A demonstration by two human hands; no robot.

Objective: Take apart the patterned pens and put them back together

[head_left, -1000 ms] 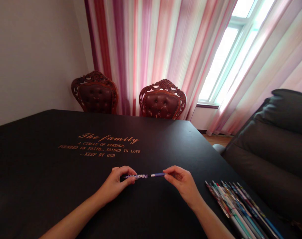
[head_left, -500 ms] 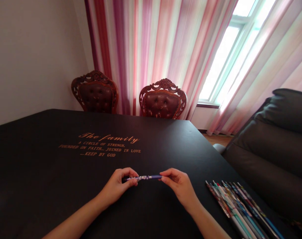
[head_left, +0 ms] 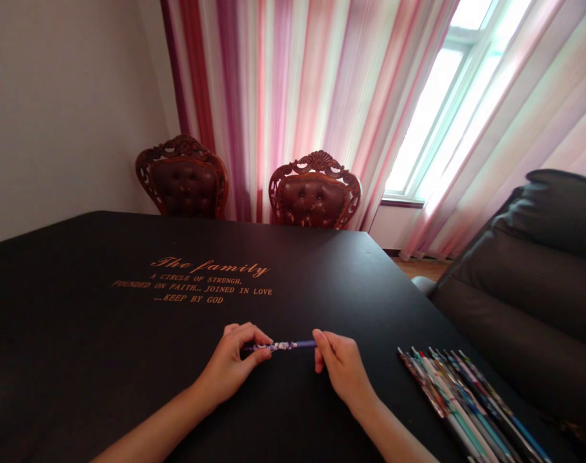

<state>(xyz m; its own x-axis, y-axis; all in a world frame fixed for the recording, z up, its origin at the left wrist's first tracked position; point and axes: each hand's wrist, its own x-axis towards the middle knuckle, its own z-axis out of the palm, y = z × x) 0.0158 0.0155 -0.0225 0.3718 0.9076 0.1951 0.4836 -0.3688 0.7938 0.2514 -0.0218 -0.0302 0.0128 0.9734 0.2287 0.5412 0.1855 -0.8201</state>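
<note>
A thin purple pen [head_left: 285,346] with a patterned barrel lies level just above the black table [head_left: 104,334], held at both ends. My left hand [head_left: 235,361] pinches its left, patterned end between thumb and fingers. My right hand [head_left: 338,366] closes on its right, plain purple end, fingers curled and pressed against the tip.
A row of several colourful pens [head_left: 466,402] lies on the table at my right. Gold lettering [head_left: 201,281] is printed mid-table. Two carved red chairs [head_left: 314,196] stand at the far edge before striped curtains. A dark sofa [head_left: 529,283] sits close on the right.
My hands have come closer together, and the pen looks shorter: the gap between its patterned part and its purple part has closed. My right hand shifted left.
</note>
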